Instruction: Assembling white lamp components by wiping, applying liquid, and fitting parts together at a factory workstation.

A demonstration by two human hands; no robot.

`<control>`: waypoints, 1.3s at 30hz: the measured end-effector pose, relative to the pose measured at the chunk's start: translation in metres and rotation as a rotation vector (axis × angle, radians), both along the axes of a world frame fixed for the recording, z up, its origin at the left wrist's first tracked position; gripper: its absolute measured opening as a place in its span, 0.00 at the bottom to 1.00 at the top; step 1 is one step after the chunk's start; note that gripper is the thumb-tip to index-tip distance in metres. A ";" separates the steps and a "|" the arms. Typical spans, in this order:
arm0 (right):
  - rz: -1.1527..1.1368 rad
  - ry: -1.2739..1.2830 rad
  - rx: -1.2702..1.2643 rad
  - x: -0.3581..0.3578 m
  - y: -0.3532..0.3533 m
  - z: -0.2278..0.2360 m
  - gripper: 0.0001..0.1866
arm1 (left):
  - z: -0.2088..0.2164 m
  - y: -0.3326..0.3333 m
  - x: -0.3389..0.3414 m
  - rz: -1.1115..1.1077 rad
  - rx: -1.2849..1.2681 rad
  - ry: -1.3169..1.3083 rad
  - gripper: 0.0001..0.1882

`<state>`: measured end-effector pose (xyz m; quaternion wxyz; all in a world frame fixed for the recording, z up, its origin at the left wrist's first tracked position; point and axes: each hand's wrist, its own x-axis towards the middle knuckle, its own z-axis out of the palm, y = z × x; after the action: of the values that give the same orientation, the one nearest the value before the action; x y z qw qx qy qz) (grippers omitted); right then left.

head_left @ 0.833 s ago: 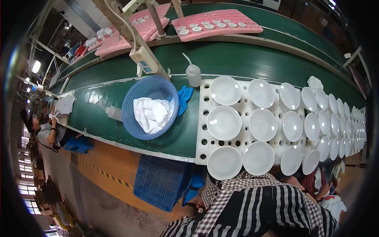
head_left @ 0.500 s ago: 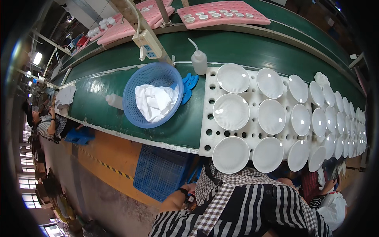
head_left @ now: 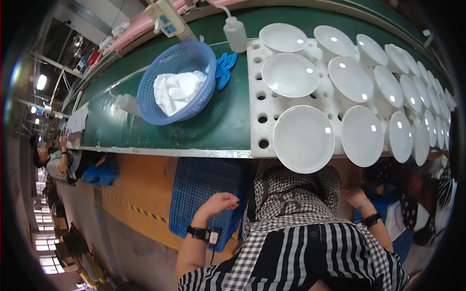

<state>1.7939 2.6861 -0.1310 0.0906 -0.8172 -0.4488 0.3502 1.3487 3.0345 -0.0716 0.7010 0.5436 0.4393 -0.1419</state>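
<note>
My left hand (head_left: 221,202) hangs over a blue plastic crate (head_left: 194,177) below the table, its fingers curled together with nothing visible in them. To the right of the checked apron, my right hand (head_left: 354,196) is low under the table edge; its fingers are bent toward the apron and too unclear to read. Neither hand touches the white plates above. The nearest white plate (head_left: 304,139) tilts at the front of a white perforated board (head_left: 257,106), which carries rows of similar ribbed plates.
A blue basket (head_left: 145,99) with a white cloth (head_left: 178,89) stands on the green table (head_left: 233,128), beside blue gloves (head_left: 224,70). A squeeze bottle (head_left: 235,34) is behind, another (head_left: 127,103) to the left. People sit at far left and right.
My view has tipped downward, so the table and plates sit higher in the picture. Both hands now show more; my left hand has risen beside the blue crate.
</note>
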 end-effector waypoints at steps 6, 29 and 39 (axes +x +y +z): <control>-0.055 0.170 0.154 -0.039 0.049 0.065 0.14 | 0.097 0.020 0.042 0.292 0.819 -0.380 0.08; -0.014 0.036 0.320 -0.054 0.020 0.056 0.16 | 0.160 0.158 0.093 -0.062 2.025 0.202 0.19; -0.020 -0.056 0.466 -0.043 0.049 0.101 0.13 | 0.184 0.143 0.176 -0.064 1.623 -0.328 0.23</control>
<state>1.7508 2.7349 -0.0300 0.2677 -0.7880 -0.5119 0.2131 1.5251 3.1778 0.1124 0.1414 0.9066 0.2817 0.2805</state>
